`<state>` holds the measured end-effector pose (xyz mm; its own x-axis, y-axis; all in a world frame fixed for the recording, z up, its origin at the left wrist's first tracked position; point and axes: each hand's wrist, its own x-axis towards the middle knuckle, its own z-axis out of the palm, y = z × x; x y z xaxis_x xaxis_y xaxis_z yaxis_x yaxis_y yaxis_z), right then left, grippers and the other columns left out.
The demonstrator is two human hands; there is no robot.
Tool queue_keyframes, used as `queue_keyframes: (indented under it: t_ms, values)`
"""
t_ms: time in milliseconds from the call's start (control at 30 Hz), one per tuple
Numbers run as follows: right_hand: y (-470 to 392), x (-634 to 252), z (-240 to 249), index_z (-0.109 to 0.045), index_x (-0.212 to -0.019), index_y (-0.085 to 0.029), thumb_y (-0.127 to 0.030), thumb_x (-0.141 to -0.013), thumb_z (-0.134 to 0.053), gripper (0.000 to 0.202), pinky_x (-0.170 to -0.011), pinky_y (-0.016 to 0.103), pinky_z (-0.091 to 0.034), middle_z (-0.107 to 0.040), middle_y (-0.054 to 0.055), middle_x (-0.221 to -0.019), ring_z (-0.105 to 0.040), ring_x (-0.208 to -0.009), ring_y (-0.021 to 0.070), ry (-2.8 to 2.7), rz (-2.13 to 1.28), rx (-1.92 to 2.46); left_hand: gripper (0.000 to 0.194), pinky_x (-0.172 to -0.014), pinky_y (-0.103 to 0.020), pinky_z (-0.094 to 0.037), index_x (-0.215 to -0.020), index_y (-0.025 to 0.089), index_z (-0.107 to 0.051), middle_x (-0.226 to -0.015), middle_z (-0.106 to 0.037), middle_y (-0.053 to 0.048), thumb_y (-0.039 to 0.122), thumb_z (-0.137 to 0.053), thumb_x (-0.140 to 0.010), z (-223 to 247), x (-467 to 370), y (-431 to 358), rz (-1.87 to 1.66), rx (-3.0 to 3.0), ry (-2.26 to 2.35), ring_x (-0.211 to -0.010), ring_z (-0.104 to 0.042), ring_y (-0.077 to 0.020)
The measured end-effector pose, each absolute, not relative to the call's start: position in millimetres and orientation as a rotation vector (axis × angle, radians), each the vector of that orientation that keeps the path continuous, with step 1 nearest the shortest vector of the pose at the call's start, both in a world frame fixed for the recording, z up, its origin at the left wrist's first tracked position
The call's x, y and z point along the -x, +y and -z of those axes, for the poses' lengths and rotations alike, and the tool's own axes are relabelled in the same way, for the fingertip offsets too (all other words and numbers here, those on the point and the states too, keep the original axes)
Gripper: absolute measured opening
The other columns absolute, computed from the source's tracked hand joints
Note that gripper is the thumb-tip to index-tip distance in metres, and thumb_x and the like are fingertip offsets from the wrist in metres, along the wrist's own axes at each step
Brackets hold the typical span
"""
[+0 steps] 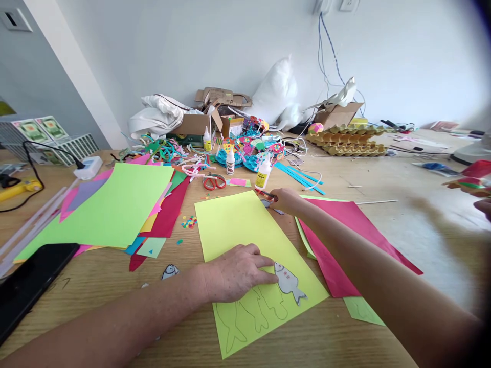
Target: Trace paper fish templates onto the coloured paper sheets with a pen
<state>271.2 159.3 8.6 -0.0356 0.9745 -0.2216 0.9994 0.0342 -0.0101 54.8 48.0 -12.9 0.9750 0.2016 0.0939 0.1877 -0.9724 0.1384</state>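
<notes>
A sheet of yellow paper [226, 220] lies on the table before me, with several fish outlines drawn on its lower part. My left hand [238, 273] rests on this sheet, two fingers stretched apart. Their tips reach the head of a white fish cutout [286, 280] with small red marks on it. Beyond the sheet's far right corner, my right hand [287, 201] is closed round a slim red-and-black pencil [264, 193]. Grey paper cutouts [272, 206] lie just below that hand, and a white glue bottle [263, 175] stands beside it. Another fish cutout [170, 271] is partly hidden behind my left forearm.
Coloured sheets [107, 204] are piled at left, near a black phone [38, 281]. Red paper [345, 235] lies under my right forearm. Red-handled scissors [214, 181], craft pieces and egg trays [341, 143] stand behind. Another person's hand [484, 206] shows at the right edge.
</notes>
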Motion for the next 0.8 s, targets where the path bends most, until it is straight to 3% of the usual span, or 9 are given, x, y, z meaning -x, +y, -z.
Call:
queue_keyframes:
  t_ms: [800]
  values:
    - [158,-270,-13,-0.054,-0.115,-0.018,-0.032,-0.088,-0.053,0.03,-0.08,0.04,-0.05,-0.056,0.007,-0.116,-0.058,-0.097,0.0195,2.08,0.198,-1.99,0.036,-0.087,-0.026,-0.038,-0.118,0.027,-0.054,-0.123,-0.055,0.0,0.012,-0.045,-0.087,9,-54,48,-0.118,-2.977,0.282,-0.095,-0.049,-0.0171]
